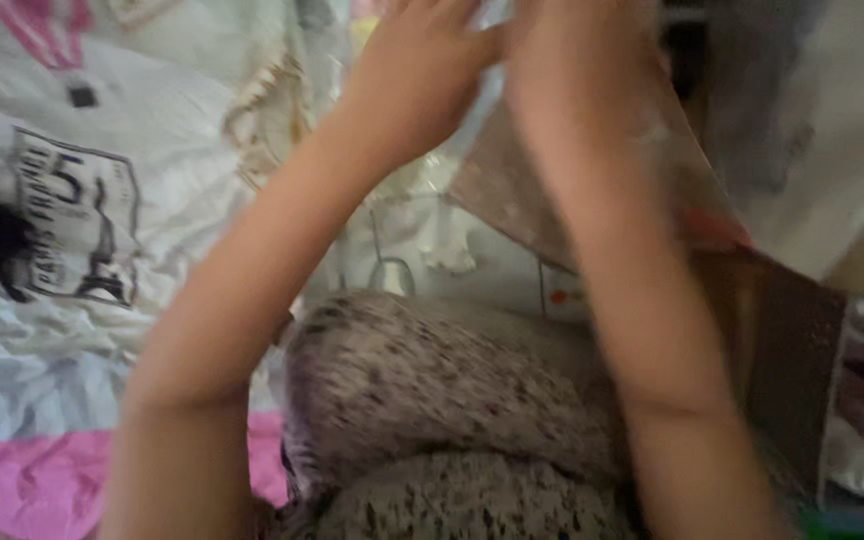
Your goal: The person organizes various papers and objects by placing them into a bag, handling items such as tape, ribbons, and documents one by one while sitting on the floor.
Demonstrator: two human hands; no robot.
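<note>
2 hands, left hand & right hand raised, 1 cardboard box, fingers' state unclear

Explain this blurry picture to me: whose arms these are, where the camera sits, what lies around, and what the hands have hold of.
There is no machine here. A person wears the camera on the head, so the one picture looks down along their own two bare arms. The left hand and the right hand are raised together near the top edge, at a flat brownish sheet that looks like cardboard or stiff packaging. The picture is smeared by motion, so whether the fingers actually grip the sheet cannot be told. Below the arms lies a speckled grey fabric bundle, perhaps a cushion or clothing. On the left is crumpled white printed cloth with a pink patch beneath it. On the right stands a brown cardboard box, with small colourful items beside it that are too blurred to identify.
</note>
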